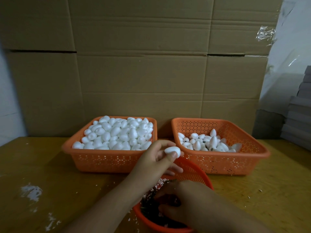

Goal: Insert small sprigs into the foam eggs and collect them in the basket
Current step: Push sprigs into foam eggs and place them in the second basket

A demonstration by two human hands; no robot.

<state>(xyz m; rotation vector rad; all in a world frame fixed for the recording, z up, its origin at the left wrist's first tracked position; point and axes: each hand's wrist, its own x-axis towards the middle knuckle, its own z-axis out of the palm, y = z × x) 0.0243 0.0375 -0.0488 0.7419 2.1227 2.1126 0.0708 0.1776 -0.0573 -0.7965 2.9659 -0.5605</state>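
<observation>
Flattened brown cardboard sheets (134, 56) stand as a backdrop behind a yellowish wooden table (42, 165), which carries white crumbs and a smeared white patch (31, 191) near its left edge. At the far right, a clear plastic sheet (286, 56) hangs above a stack of grey boards (299, 115).

From the head camera, two square orange perforated plastic baskets sit side by side at the back of the table. The left basket (101, 162) is heaped with plain white foam eggs (116, 133). The right basket (223, 162) holds a smaller pile of white foam eggs (207, 142), some with dark bits showing among them.

Nearer the person, a round orange plastic basket (193, 170) contains dark green sprigs (149, 202) mixed with pink and white flecks. The left hand (158, 158) is raised above this round basket's rim, pinching a single white foam egg (172, 151) between thumb and fingertips. The right hand (181, 202) reaches down into the round basket with fingers curled among the sprigs; whether it grips one cannot be told.
</observation>
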